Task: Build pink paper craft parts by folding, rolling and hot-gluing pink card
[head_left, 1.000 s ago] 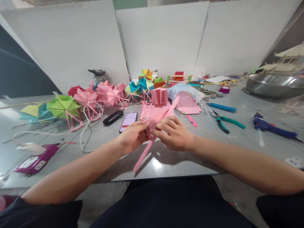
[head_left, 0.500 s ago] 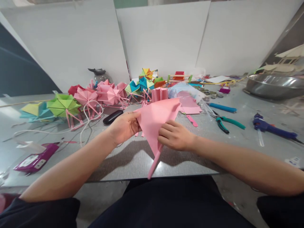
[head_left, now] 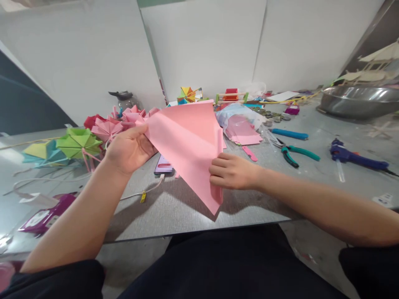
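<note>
A sheet of pink paper (head_left: 187,145) is held up above the front of the table, its right edge curled over and one corner pointing down. My left hand (head_left: 129,149) pinches its upper left corner between thumb and fingers. Around the curled right edge, my right hand (head_left: 232,171) has its fingers closed on the paper. Under the sheet's left side a phone (head_left: 163,165) lies on the table with a white cable plugged in, partly covered by the paper.
Folded paper wheels, one of them green (head_left: 77,143), stand at the left behind a purple power strip (head_left: 46,216). To the right lie a pink cutter (head_left: 249,153), green-handled pliers (head_left: 293,153), a blue glue gun (head_left: 355,158) and a steel basin (head_left: 358,101).
The narrow roll at the paper's lower end has opened out, and the sheet is spread wider. My left hand has moved left and up with its corner, uncovering the phone.
</note>
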The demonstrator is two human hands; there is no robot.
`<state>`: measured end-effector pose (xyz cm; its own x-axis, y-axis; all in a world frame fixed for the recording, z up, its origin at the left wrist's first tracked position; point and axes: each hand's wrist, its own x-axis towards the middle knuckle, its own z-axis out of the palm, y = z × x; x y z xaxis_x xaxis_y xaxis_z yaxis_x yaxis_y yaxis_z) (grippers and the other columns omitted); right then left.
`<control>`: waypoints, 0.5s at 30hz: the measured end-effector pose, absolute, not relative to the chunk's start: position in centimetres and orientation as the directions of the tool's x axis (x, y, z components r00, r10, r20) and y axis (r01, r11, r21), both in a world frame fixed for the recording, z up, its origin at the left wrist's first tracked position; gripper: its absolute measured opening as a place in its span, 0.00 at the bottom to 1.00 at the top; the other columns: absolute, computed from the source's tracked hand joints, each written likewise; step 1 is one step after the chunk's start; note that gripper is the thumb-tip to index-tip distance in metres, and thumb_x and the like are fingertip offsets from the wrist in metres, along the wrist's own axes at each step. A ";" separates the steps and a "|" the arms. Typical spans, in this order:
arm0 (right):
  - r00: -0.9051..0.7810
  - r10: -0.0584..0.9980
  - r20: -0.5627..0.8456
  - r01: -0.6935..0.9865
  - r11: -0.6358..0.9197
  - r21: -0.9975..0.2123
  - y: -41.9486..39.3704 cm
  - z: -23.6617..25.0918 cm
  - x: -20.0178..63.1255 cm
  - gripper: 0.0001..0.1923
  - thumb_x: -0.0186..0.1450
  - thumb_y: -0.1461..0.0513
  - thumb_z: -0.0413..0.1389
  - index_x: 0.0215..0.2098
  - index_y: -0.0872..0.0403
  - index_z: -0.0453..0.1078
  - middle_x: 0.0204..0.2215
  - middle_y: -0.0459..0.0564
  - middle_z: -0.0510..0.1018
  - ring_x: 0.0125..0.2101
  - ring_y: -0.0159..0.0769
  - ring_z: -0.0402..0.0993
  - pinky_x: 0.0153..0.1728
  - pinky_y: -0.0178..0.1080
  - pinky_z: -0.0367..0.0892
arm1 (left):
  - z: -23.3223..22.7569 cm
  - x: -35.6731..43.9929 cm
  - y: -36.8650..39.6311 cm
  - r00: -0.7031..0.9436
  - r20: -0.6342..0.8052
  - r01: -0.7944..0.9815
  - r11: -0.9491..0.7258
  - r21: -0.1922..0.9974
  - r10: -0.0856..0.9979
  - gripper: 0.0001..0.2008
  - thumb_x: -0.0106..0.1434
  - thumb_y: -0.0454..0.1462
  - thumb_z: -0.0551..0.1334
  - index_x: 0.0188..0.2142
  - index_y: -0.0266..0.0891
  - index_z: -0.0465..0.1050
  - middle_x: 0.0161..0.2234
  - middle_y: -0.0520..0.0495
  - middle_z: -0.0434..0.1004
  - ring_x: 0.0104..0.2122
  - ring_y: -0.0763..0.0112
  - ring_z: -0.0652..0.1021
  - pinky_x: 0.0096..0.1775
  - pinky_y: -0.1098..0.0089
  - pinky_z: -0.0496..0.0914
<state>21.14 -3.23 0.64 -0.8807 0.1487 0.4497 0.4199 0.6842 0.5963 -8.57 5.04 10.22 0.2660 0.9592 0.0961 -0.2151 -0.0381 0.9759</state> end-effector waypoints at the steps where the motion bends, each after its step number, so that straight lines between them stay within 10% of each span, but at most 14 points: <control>1: -0.878 0.150 0.455 0.427 0.676 0.600 -3.2 1.1 21.6 0.16 0.80 0.70 0.52 0.34 0.49 0.68 0.30 0.45 0.71 0.33 0.39 0.62 0.37 0.43 0.57 | 10.4 -8.7 5.1 0.268 0.131 -0.221 -0.071 0.973 0.954 0.12 0.81 0.35 0.57 0.46 0.45 0.81 0.46 0.57 0.89 0.58 0.67 0.81 0.53 0.70 0.76; 7: -0.668 0.292 0.685 0.708 0.535 0.462 -2.4 4.6 26.9 0.16 0.80 0.67 0.48 0.35 0.48 0.67 0.34 0.47 0.73 0.35 0.39 0.65 0.35 0.44 0.57 | 6.3 -7.5 0.9 0.713 0.206 -0.009 -0.285 0.958 0.670 0.31 0.76 0.60 0.58 0.62 0.43 0.81 0.67 0.40 0.81 0.70 0.44 0.77 0.70 0.44 0.71; 10: -0.509 0.262 0.820 0.813 0.459 0.358 -2.2 5.8 29.4 0.13 0.76 0.68 0.50 0.34 0.48 0.64 0.32 0.47 0.70 0.33 0.38 0.63 0.33 0.43 0.54 | 1.7 -6.7 -2.5 0.821 0.000 0.451 -0.648 0.614 0.571 0.46 0.72 0.63 0.62 0.76 0.35 0.66 0.79 0.28 0.58 0.79 0.35 0.61 0.77 0.35 0.56; 15: -0.411 0.291 0.864 0.902 0.268 0.339 -2.8 8.3 30.0 0.13 0.71 0.68 0.51 0.30 0.48 0.60 0.31 0.48 0.70 0.32 0.34 0.62 0.32 0.42 0.52 | -1.9 -2.6 -4.7 0.759 -0.221 0.649 -0.735 0.196 0.612 0.58 0.74 0.67 0.53 0.81 0.20 0.46 0.81 0.18 0.34 0.82 0.31 0.41 0.79 0.33 0.44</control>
